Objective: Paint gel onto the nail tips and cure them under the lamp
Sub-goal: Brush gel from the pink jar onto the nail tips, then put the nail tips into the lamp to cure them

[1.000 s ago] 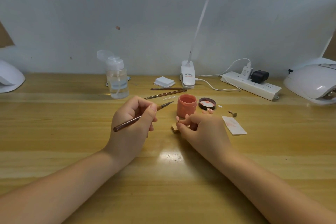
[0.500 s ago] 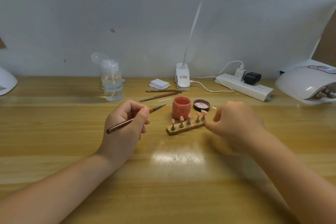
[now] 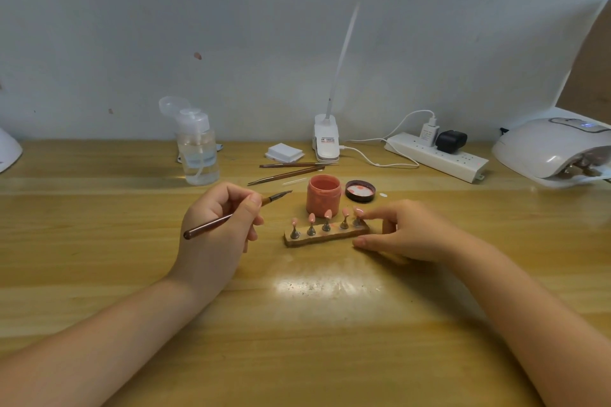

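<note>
Back at the wooden holder (image 3: 325, 236), right hand (image 3: 405, 231) fingers (image 3: 365, 216) pinch its end nail tip (image 3: 357, 211); left hand (image 3: 216, 228) pinches the brush (image 3: 231, 216). Steady the holder before painting.

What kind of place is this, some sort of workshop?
Probably a nail-art work desk, at home or in a small studio: painted nail tips on a holder block, an open pot of pink gel, and a white curing lamp by the wall.

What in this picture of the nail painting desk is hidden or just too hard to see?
From the head view:
- Inside the curing lamp: cut off by the right edge, its opening shadowed.
- Gel level in the pink jar: its wall hides it.
- Whether the right hand pinches the end nail tip: blurred.
- Brush middle: covered by the left hand.
- White object at left: cut off by the edge.
</note>
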{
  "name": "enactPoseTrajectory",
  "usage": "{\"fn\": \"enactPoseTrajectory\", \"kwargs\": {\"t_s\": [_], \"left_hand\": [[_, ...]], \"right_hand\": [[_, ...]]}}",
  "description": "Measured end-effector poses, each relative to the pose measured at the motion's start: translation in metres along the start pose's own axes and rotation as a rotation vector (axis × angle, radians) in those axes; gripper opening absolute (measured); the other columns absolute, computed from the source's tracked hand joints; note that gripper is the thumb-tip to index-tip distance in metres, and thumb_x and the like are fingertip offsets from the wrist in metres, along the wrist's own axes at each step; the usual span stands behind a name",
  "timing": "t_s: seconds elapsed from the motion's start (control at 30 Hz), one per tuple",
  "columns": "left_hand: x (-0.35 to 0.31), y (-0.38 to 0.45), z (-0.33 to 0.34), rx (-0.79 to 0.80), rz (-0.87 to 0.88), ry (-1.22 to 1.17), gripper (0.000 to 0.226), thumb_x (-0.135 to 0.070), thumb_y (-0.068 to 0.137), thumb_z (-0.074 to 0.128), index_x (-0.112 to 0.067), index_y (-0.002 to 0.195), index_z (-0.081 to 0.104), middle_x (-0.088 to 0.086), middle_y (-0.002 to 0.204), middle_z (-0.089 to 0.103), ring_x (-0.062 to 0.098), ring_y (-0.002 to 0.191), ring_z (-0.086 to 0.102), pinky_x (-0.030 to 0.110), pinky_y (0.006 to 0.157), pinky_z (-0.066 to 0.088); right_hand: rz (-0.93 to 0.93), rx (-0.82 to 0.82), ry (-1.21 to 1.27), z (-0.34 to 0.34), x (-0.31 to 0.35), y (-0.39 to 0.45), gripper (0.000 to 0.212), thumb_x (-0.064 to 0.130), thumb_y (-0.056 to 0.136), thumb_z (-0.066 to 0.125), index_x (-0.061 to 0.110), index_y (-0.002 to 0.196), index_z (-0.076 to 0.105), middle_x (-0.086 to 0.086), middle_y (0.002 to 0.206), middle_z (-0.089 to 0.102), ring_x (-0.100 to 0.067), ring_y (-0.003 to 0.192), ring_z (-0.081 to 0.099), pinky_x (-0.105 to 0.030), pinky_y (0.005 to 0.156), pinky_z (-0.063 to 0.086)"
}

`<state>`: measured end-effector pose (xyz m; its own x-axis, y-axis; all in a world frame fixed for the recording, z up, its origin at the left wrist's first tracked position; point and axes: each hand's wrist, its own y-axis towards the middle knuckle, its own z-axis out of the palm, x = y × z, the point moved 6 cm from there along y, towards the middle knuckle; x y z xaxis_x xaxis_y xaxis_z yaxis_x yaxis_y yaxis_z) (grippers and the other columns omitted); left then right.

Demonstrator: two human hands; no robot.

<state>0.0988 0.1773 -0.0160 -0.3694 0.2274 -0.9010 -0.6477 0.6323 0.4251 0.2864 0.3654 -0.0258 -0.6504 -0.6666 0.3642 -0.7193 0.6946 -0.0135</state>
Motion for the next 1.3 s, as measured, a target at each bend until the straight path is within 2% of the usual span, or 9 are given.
{"fn": "enactPoseTrajectory", "kwargs": {"t_s": [0.13,0.27,0.47,0.6,0.7,0.83,0.93,1.13,1.3], "left_hand": [[0.0,0.0,-0.002,-0.014,0.001,-0.01,0.011,-0.014,0.093,0.059,-0.013,0.083,0.064,-0.003,0.065,0.065,0.008,0.052,0.056,0.022,0.045,0.047],[-0.002,0.0,-0.002,-0.023,0.016,-0.02,0.012,-0.015,0.093,0.06,-0.014,0.082,0.064,-0.003,0.065,0.066,0.009,0.053,0.057,0.022,0.046,0.048],[-0.044,0.01,-0.007,-0.096,0.13,-0.189,0.011,-0.019,0.091,0.059,-0.017,0.082,0.065,-0.004,0.064,0.064,0.011,0.056,0.057,0.02,0.048,0.046],[-0.07,0.008,0.023,-0.006,0.111,-0.278,0.014,-0.024,0.083,0.059,-0.024,0.072,0.067,-0.003,0.06,0.063,0.011,0.052,0.055,0.02,0.044,0.043],[-0.077,0.009,0.064,0.083,0.063,-0.34,0.011,-0.015,0.086,0.063,-0.01,0.077,0.064,-0.001,0.056,0.061,0.01,0.048,0.052,0.02,0.041,0.04],[-0.069,0.013,0.136,0.133,-0.087,-0.394,0.018,-0.009,0.092,0.059,-0.012,0.075,0.061,-0.001,0.056,0.062,0.009,0.046,0.052,0.018,0.04,0.037],[-0.057,0.01,0.203,0.195,-0.247,-0.43,0.015,-0.013,0.093,0.059,-0.013,0.078,0.063,-0.003,0.058,0.063,0.012,0.052,0.054,0.022,0.043,0.04],[-0.024,0.002,0.297,0.032,-0.668,-0.484,0.011,-0.019,0.089,0.059,-0.016,0.08,0.064,-0.004,0.062,0.065,0.008,0.048,0.053,0.021,0.046,0.042],[-0.011,0.001,0.33,-0.016,-0.687,-0.507,0.011,-0.018,0.088,0.059,-0.016,0.079,0.065,-0.005,0.06,0.064,0.01,0.052,0.052,0.023,0.048,0.042]], "right_hand": [[-0.03,-0.046,0.008,-0.002,0.001,-0.001,0.04,0.065,0.072,0.065,0.044,0.105,0.067,0.014,0.078,0.058,-0.006,0.07,0.052,-0.023,0.057,0.037],[-0.14,-0.028,0.28,-0.005,0.009,-0.009,0.024,0.049,0.063,0.08,0.03,0.075,0.074,0.006,0.062,0.065,-0.003,0.054,0.052,-0.024,0.052,0.04],[-0.157,-0.145,0.565,-0.043,0.009,-0.022,0.025,0.032,0.062,0.084,0.015,0.078,0.075,-0.001,0.063,0.07,-0.007,0.051,0.056,-0.015,0.047,0.042],[-0.036,-0.356,0.629,-0.079,-0.029,-0.025,0.019,0.029,0.067,0.082,0.015,0.077,0.072,0.002,0.06,0.069,-0.003,0.049,0.059,-0.013,0.045,0.044],[0.088,-0.458,0.572,-0.094,-0.081,-0.038,0.019,0.031,0.07,0.081,0.018,0.08,0.071,0.002,0.063,0.07,-0.002,0.05,0.06,-0.018,0.047,0.045],[0.348,-0.605,0.478,-0.097,-0.163,-0.071,0.025,0.033,0.068,0.083,0.018,0.083,0.069,0.001,0.065,0.071,-0.011,0.063,0.064,-0.028,0.061,0.049],[0.47,-0.687,0.435,-0.092,-0.203,-0.086,0.026,0.032,0.068,0.084,0.013,0.08,0.071,-0.003,0.064,0.067,-0.014,0.06,0.057,-0.026,0.058,0.042],[0.525,-0.531,0.311,-0.087,-0.23,-0.077,0.033,0.046,0.065,0.084,0.019,0.081,0.074,0.006,0.065,0.068,-0.01,0.069,0.063,-0.026,0.061,0.045],[0.456,-0.311,0.205,-0.093,-0.238,-0.065,0.052,0.059,0.053,0.083,0.025,0.092,0.076,0.009,0.061,0.061,-0.002,0.058,0.053,-0.019,0.051,0.034]]}}
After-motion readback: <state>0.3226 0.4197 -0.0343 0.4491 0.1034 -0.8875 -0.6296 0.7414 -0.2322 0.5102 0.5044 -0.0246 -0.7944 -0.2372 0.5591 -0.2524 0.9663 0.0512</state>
